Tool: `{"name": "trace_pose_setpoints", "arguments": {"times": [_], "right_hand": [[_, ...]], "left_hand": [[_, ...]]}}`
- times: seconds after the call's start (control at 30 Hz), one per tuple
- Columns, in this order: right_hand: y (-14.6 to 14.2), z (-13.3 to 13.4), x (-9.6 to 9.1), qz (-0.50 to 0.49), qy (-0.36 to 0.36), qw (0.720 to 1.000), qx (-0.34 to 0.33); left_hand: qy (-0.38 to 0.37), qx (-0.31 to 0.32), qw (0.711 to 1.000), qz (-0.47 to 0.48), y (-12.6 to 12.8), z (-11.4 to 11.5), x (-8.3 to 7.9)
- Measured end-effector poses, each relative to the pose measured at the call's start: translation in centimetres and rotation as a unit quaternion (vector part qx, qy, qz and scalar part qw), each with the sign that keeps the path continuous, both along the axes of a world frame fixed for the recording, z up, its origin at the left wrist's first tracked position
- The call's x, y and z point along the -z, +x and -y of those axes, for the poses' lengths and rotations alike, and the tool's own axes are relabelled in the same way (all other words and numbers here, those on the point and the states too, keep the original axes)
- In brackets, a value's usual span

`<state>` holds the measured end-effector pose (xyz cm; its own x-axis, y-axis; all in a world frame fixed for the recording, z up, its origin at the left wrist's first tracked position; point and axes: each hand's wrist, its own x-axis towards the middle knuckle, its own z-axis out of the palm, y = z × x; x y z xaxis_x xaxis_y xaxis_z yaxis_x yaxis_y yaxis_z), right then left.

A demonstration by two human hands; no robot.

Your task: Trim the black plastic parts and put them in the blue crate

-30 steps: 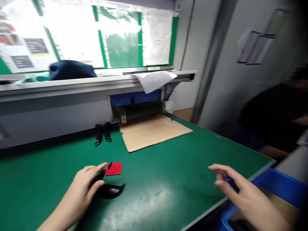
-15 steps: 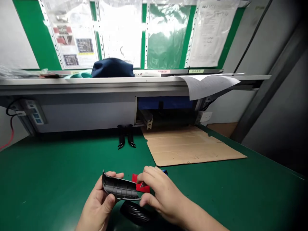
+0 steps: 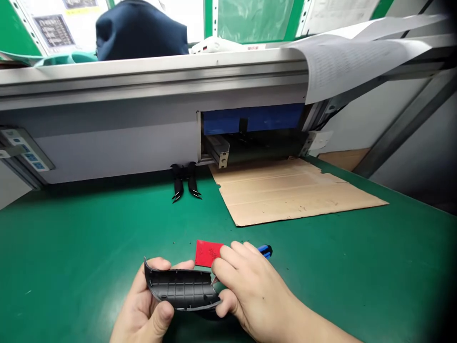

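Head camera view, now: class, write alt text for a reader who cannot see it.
Two bare hands hold a curved black ribbed plastic cover above a green table: the left hand grips its left end and the right hand, also holding a blue-handled tool, works at its right end. A red square, black clips and cardboard sheet lie beyond.

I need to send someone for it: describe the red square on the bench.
On the green bench top, look just past the two hands holding a dark plastic shell. The red square lies flat there, the only red thing beside a blue-tipped tool.
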<state>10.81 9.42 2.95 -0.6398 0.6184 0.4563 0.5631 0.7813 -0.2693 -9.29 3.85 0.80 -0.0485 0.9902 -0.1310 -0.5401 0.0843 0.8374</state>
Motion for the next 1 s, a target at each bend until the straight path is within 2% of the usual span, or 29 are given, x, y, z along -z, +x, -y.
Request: {"name": "trace_pose_setpoints", "arguments": {"times": [0.2,0.3,0.37,0.43,0.53,0.6,0.67,0.77,0.87,0.93,1.0], "right_hand": [[0.1,0.2,0.5,0.045,0.016,0.999,-0.010],[0.2,0.3,0.4,0.086,-0.021,0.996,-0.016],[0.4,0.2,0.2,0.080,-0.080,0.993,-0.040],[0.8,0.0,-0.1,0.024,-0.157,0.983,-0.090],[1.7,-0.6,-0.7,-0.076,-0.283,0.941,-0.170],[2.2,-1.0,-1.1,-0.115,-0.336,0.918,-0.179],[2.6,-1.3,-1.4,-0.098,-0.329,0.927,-0.149],[2.7,-1.2,-1.2,0.038,-0.243,0.964,-0.097],[2.4,-1.1,-0.8,0.129,-0.185,0.970,-0.092],[2.3,-1.1,-0.9,0.115,-0.173,0.973,-0.097],[2.3,-1.1,-1.2,0.072,-0.172,0.977,-0.108]], "left_hand": [[0.013,-0.025,0.998,-0.053,0.0,0.2,-0.4],[0.028,-0.016,0.996,-0.083,-0.1,0.3,-0.6],[0.041,-0.012,0.994,-0.100,-0.1,0.3,-0.8],[0.047,-0.012,0.994,-0.100,-0.1,0.3,-0.7],[0.061,-0.014,0.994,-0.087,-0.3,0.3,-0.4],[0.074,-0.018,0.994,-0.074,-0.5,0.0,-0.3],[0.052,-0.038,0.997,-0.034,-0.8,-0.3,-0.7],[-0.040,-0.066,0.994,0.073,-1.3,-1.0,-1.7],[-0.089,-0.051,0.986,0.132,-1.8,-1.5,-2.4],[-0.083,-0.003,0.989,0.120,-1.9,-1.5,-2.4],[-0.048,0.051,0.997,0.039,-1.9,-1.4,-2.1]]}}
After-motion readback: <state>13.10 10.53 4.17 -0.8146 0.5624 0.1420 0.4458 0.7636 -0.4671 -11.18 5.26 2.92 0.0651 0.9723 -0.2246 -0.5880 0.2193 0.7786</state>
